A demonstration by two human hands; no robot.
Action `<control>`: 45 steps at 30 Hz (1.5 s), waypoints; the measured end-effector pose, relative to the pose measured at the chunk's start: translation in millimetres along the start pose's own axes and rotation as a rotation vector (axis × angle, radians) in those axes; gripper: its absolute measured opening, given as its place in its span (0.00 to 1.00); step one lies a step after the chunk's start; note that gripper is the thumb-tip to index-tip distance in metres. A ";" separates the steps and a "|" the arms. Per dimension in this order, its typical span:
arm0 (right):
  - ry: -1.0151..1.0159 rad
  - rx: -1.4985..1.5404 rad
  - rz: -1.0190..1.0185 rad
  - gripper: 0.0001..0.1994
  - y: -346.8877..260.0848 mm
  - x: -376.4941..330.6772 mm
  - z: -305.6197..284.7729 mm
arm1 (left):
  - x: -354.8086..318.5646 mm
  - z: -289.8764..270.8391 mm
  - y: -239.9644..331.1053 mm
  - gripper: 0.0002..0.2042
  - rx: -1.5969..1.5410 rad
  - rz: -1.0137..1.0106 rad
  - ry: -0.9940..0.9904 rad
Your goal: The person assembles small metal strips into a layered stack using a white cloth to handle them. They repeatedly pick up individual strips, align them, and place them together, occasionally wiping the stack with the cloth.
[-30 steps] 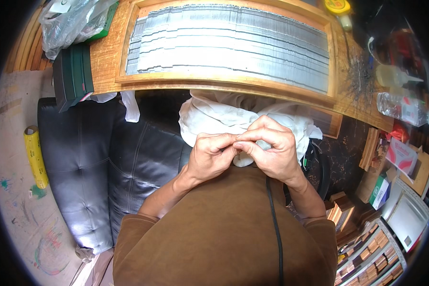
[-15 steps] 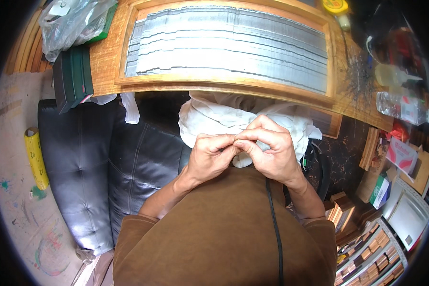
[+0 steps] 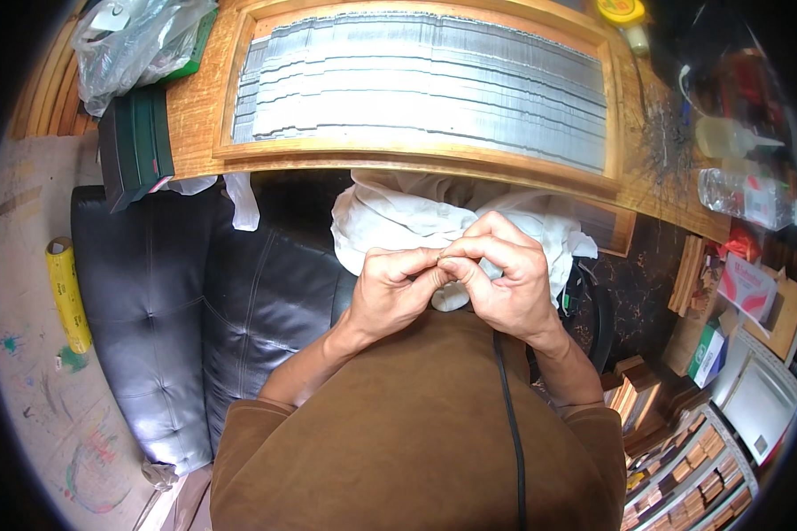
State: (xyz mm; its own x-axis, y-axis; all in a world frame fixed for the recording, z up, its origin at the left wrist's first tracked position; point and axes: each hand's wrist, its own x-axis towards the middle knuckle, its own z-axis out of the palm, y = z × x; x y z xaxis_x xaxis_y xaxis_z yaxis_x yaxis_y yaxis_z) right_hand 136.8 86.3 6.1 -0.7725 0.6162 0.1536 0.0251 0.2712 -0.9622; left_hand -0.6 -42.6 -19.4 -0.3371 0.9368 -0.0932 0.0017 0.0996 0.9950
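Thumbs and forefingers pinched, my left hand (image 3: 397, 285) and my right hand (image 3: 503, 276) meet in front of my chest, fingertips touching. Whatever sits between the fingertips is hidden or too small to name. Just beyond the hands a crumpled white cloth (image 3: 390, 219) hangs below the table's front edge. On the wooden table (image 3: 190, 124) lies a shallow wood-framed tray (image 3: 416, 158) holding rows of thin grey metallic strips (image 3: 416, 84).
A black padded sofa (image 3: 150, 327) stands at left, beside a yellow roll (image 3: 67, 296). A dark green box (image 3: 135, 146) and a plastic bag (image 3: 133, 53) sit at the table's left end. Clear bottles (image 3: 744, 196) and a yellow tape measure (image 3: 622, 11) lie at right, above cartons (image 3: 746, 288).
Both hands stay almost in place, the pinched fingertips shifting very slightly. Nothing else has visibly moved.
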 end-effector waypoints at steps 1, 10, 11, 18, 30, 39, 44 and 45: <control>0.010 0.002 0.012 0.05 -0.2 -0.9 -0.9 | 0.8 -0.2 3.4 0.09 0.001 -0.019 -0.012; 0.379 -0.075 0.146 0.02 -39.9 18.6 -132.5 | 5.9 -3.4 -10.8 0.10 -0.210 0.014 0.166; 0.491 -0.143 0.206 0.05 -44.2 25.0 -161.1 | 8.0 -3.8 -12.4 0.10 -0.223 0.016 0.150; 0.744 -0.135 0.379 0.15 -28.8 43.2 -288.3 | 17.5 4.2 -8.0 0.09 -0.284 -0.010 0.053; 0.043 0.127 0.353 0.03 -25.3 6.7 -51.9 | 40.3 12.5 28.2 0.10 -0.274 -0.222 -0.249; 0.224 0.036 0.235 0.15 12.4 -10.0 -15.1 | 43.5 5.8 0.9 0.05 -0.298 -0.437 -0.238; -0.004 0.084 0.287 0.16 11.2 -58.1 -21.7 | 62.7 1.3 9.8 0.08 -0.371 -0.553 -0.187; -0.103 0.011 0.239 0.14 10.0 -65.9 -21.8 | 66.1 -1.8 6.7 0.09 -0.402 -0.577 -0.204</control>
State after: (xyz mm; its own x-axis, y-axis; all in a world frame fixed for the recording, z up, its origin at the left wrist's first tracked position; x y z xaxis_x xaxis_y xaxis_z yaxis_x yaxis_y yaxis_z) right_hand 201.8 64.5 -8.7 -0.8063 0.5827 -0.1015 0.2079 0.1185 -0.9709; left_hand -24.5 19.4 -18.9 0.0020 0.8202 -0.5721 -0.4817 0.5022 0.7182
